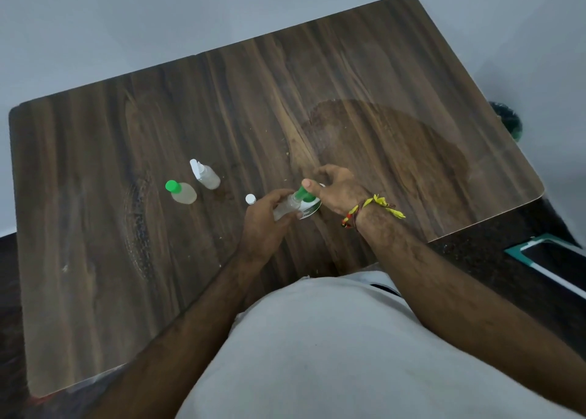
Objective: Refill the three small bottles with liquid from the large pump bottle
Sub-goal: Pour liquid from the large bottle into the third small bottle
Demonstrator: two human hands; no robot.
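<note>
1. A small clear bottle (285,207) is gripped in the curled fingers of the left hand (264,220), its mouth held against the green spout of the large pump bottle (309,204).
2. The pump head is pressed by the thumb of the right hand (337,188), whose fingers are curled over it.
3. A green-capped bottle (181,192), a spray bottle (205,175) and a loose white cap (250,199) are seen standing on the wooden table (396,101), left of the hands.

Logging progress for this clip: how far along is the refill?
Two small bottles stand capped: a green-capped bottle and a spray bottle, both apparently holding liquid. In hand: the left hand holds the third bottle at the pump bottle, right hand on the pump. Left: finishing and fitting the white cap.
</note>
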